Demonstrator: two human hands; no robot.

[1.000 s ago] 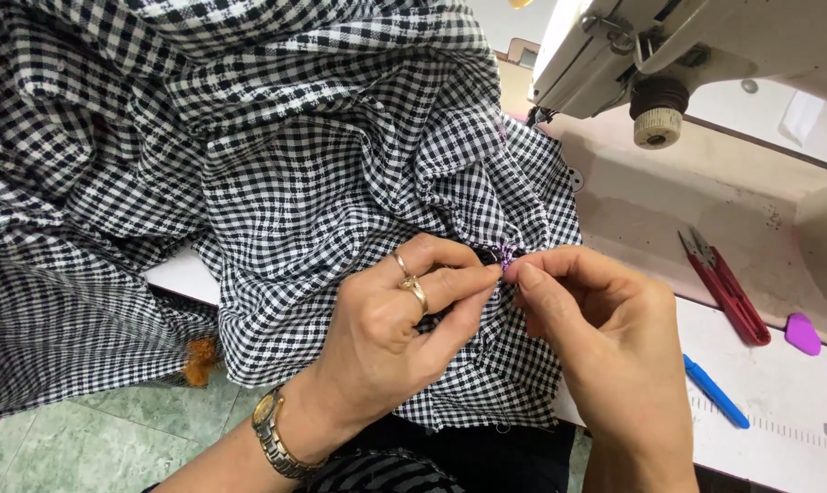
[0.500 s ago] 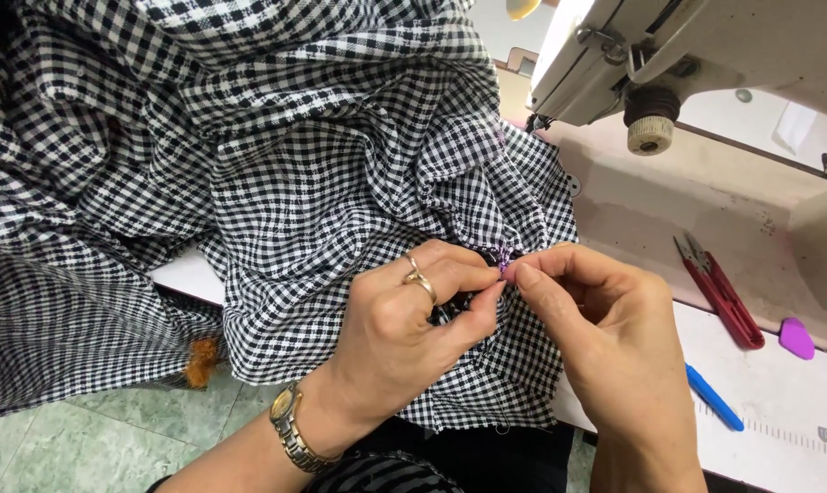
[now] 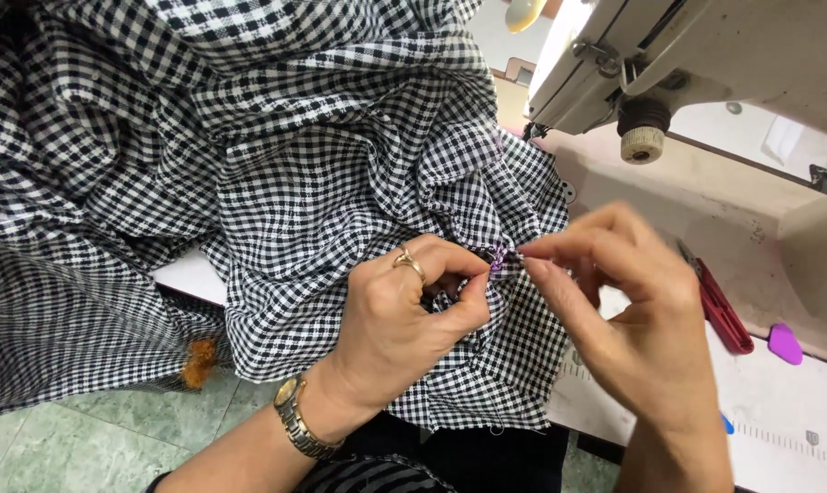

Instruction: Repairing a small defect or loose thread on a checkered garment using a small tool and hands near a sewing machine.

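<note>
White table [image 3: 779, 411]: rumpled black-white checked cloth [image 3: 322, 173], both hands pinching fold.

Bright even daylight, slight blur, soft shadows.

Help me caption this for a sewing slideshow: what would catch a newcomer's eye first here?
The big heap of black-and-white checked cloth fills the left and middle of the view. At its lower right edge the left hand, with a ring and a wristwatch, and the right hand pinch the fabric together at a small purple spot. A pale sewing machine sits at the upper right, with red snips lying on the table beside the right hand.
</note>
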